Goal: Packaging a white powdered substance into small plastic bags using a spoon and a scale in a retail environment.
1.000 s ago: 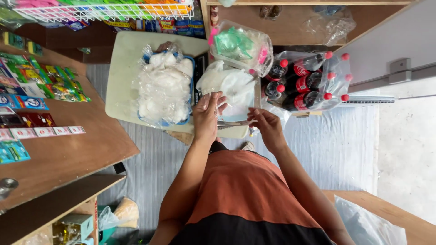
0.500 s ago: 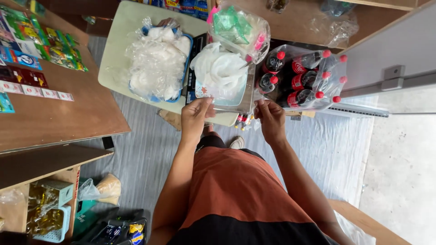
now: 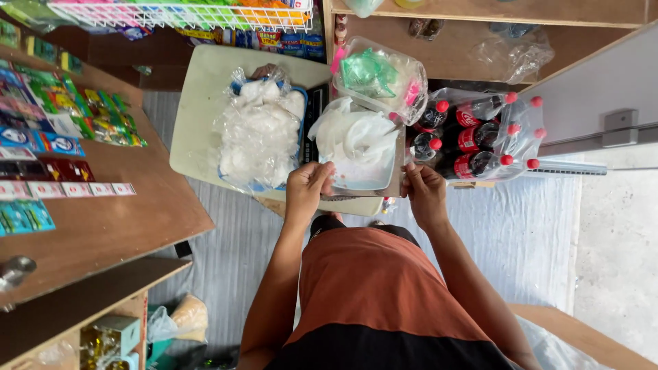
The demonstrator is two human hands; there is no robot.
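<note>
Head view, looking straight down.

1. Left hand (image 3: 310,186): fingers curled and closed on the near left edge of a pale blue tray (image 3: 362,173).
2. Right hand (image 3: 425,194): placed at the near right corner of the same tray, fingers bent against its edge; whether they truly gripped it could not be told.
3. Pale blue tray: rectangular and shallow, held between both hands at the near edge of a cream table (image 3: 202,103). It carried a heap of white plastic bags (image 3: 353,133).
4. Blue basket (image 3: 260,133): stood on the table just left of the tray, piled with clear and white plastic bags that hid most of it.
5. Clear bag of green and pink items (image 3: 377,75): lay just beyond the tray, touching the heap of white bags.
6. Pack of dark soft-drink bottles (image 3: 480,133): red-capped, wrapped in clear film, just right of the tray and near the right hand.
7. Wooden counter (image 3: 116,219): on the left, well apart from the hands, bearing rows of small coloured sachets (image 3: 41,137).
8. White wire rack (image 3: 178,12): along the top, holding coloured packets.
9. Wooden shelf (image 3: 480,41): at upper right, with a crumpled clear bag.
10. Orange and black garment (image 3: 384,294): worn by the person, filling the lower centre.
</note>
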